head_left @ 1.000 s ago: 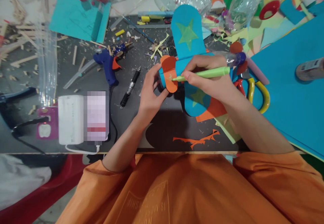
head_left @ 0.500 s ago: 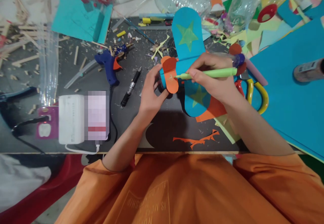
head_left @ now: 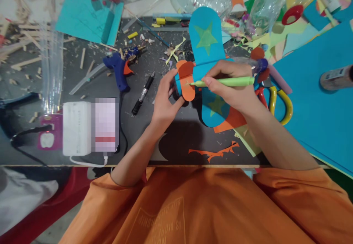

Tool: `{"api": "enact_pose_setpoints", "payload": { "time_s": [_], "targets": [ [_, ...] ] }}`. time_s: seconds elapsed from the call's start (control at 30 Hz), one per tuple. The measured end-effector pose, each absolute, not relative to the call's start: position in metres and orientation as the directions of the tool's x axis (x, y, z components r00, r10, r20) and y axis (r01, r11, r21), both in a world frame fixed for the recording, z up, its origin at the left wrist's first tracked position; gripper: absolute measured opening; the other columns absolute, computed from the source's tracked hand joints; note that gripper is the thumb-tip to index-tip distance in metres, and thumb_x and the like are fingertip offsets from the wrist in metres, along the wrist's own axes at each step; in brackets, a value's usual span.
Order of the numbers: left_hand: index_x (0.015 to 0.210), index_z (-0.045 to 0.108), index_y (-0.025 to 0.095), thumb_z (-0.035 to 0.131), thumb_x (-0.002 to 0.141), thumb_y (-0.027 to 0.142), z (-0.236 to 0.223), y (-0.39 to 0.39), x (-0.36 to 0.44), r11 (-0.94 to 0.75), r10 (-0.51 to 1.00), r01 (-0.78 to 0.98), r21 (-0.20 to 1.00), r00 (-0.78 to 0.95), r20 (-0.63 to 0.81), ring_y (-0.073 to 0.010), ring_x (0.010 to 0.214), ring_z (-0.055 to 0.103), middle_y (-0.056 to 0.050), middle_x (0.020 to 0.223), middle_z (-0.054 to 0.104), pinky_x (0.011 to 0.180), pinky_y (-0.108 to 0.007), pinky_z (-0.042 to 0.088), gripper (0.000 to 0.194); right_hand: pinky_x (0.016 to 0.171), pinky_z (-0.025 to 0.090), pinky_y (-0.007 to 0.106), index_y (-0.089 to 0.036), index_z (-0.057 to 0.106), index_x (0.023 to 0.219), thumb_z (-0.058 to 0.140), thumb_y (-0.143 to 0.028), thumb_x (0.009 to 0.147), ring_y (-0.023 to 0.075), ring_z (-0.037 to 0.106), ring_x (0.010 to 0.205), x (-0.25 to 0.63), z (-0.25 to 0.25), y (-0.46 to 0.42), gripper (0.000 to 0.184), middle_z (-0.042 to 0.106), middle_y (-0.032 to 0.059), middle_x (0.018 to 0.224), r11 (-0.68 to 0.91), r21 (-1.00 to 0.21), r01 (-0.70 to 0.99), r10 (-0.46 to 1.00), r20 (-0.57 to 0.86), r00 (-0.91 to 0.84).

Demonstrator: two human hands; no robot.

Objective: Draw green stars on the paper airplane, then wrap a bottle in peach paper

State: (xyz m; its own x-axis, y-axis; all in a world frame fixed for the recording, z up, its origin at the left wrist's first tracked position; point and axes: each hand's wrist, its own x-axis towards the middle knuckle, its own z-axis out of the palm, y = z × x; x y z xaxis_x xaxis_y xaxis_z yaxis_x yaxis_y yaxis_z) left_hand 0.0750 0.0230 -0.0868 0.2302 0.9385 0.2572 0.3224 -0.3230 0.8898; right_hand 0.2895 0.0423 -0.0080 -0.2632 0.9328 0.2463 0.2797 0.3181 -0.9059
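Head view:
1. Grips one green marker (head_left: 242,81) in right hand (head_left: 235,94), tip at orange piece (head_left: 188,92).
2. Pinches end of blue cutout (head_left: 205,14), orange piece included, in left hand (head_left: 164,102), above table (head_left: 143,137).
3. Shows two green stars (head_left: 207,38), one glue gun (head_left: 119,73), one pen (head_left: 143,94).
4. Includes one small bottle (head_left: 335,78) on blue sheet (head_left: 317,115); cannot tell contents.

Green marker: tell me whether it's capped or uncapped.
Uncapped: the green marker in the right hand shows its bare, narrow tip at the orange paper.
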Motion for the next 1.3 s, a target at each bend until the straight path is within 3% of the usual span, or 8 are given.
{"api": "enact_pose_setpoints", "payload": {
  "time_s": [0.3, 0.67, 1.03, 1.3],
  "targets": [
    [0.146, 0.035, 0.036, 0.066, 0.089, 0.055, -0.0866, 0.0231, 0.0758, -0.316, 0.942, 0.308, 0.898, 0.218, 0.256, -0.0318, 0.142, 0.048, -0.009, 0.158, 0.042, 0.11, -0.044, 0.051, 0.067, 0.054, 0.044, 0.031, -0.024, 0.062, 0.066, 0.068, -0.044, 0.089, 0.0146, 0.054, 0.056, 0.2841, -0.0072, 0.0376, 0.031, 0.062, -0.0002, 0.064, 0.419, -0.884, 0.208, 0.89, 0.354, -0.288],
    [0.145, 0.036, 0.036, 0.065, 0.089, 0.058, -0.087, 0.0233, 0.0757, -0.334, 0.936, 0.317, 0.888, 0.219, 0.274, -0.0307, 0.141, 0.05, -0.01, 0.156, 0.043, 0.11, -0.044, 0.05, 0.067, 0.058, 0.048, 0.031, -0.024, 0.064, 0.068, 0.069, -0.046, 0.087, 0.0155, 0.057, 0.058, 0.283, -0.0076, 0.0376, 0.029, 0.067, 0.0002, 0.065, 0.361, -0.888, 0.285, 0.897, 0.248, -0.365],
    [0.147, 0.036, 0.041, 0.065, 0.088, 0.059, -0.0881, 0.0241, 0.0751, -0.318, 0.941, 0.316, 0.894, 0.22, 0.257, -0.0312, 0.142, 0.049, -0.007, 0.159, 0.041, 0.112, -0.047, 0.049, 0.068, 0.058, 0.047, 0.03, -0.024, 0.063, 0.069, 0.066, -0.046, 0.09, 0.0153, 0.058, 0.062, 0.2851, -0.0093, 0.0375, 0.031, 0.065, 0.0002, 0.067, 0.36, -0.893, 0.27, 0.899, 0.254, -0.356],
    [0.146, 0.036, 0.036, 0.066, 0.089, 0.055, -0.0847, 0.0215, 0.075, -0.3, 0.947, 0.318, 0.899, 0.215, 0.239, -0.0311, 0.142, 0.049, -0.011, 0.159, 0.041, 0.11, -0.043, 0.051, 0.068, 0.055, 0.046, 0.03, -0.025, 0.062, 0.068, 0.065, -0.046, 0.089, 0.0145, 0.057, 0.059, 0.2866, -0.0073, 0.0408, 0.03, 0.064, -0.0001, 0.066, 0.372, -0.896, 0.244, 0.913, 0.306, -0.269]
  ]
}}
